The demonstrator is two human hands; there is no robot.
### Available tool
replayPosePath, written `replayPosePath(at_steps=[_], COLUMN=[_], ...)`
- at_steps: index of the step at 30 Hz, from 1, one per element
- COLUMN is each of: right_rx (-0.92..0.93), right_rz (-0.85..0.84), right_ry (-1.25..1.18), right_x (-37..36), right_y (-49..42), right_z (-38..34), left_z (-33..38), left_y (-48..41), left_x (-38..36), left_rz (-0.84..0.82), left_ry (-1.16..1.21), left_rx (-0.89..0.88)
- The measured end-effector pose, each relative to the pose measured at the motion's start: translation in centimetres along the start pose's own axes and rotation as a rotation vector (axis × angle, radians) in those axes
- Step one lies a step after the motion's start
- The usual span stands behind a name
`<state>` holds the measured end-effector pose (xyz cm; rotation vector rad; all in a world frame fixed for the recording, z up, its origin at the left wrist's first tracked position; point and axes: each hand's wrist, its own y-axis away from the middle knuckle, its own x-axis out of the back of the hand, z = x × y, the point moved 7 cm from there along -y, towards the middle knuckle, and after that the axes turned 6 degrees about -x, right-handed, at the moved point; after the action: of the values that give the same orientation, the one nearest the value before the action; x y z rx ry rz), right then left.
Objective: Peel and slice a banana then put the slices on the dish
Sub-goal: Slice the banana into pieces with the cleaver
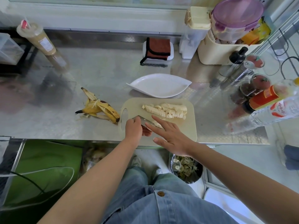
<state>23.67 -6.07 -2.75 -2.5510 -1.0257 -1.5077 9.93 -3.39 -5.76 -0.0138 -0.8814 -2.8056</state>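
Observation:
A row of banana slices (pixel 166 110) lies across the cream cutting board (pixel 186 125). My left hand (pixel 133 129) grips a knife (pixel 146 121) at the board's near left, blade flat and pointing right. A few slices (pixel 157 124) sit on or beside the blade. My right hand (pixel 168 135) is spread with straight fingers, their tips at those slices and the blade. The white leaf-shaped dish (pixel 159 85) stands just behind the board and holds nothing. The banana peel (pixel 100 109) lies on the counter left of the board.
Steel counter (pixel 64 120) with bottles and jars (pixel 262 97) crowded at the right, a folded cloth on a small tray (pixel 157 49) at the back, a tall canister (pixel 41 44) at back left. A waste bin (pixel 186 168) stands on the floor below the counter edge.

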Motion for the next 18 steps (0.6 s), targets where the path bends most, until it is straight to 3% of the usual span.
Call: replayPosePath(at_steps=[12, 18], right_rx=[-0.005, -0.197], right_rz=[0.014, 0.201], right_ry=[-0.038, -0.001], right_x=[-0.3, 2.2], right_y=[-0.6, -0.4], right_z=[-0.2, 1.6], left_z=[0.3, 1.9], left_y=[-0.9, -1.2], left_x=[0.7, 1.7], left_rz=[0.0, 0.094], left_ry=[-0.039, -0.07], left_rx=[-0.049, -0.13])
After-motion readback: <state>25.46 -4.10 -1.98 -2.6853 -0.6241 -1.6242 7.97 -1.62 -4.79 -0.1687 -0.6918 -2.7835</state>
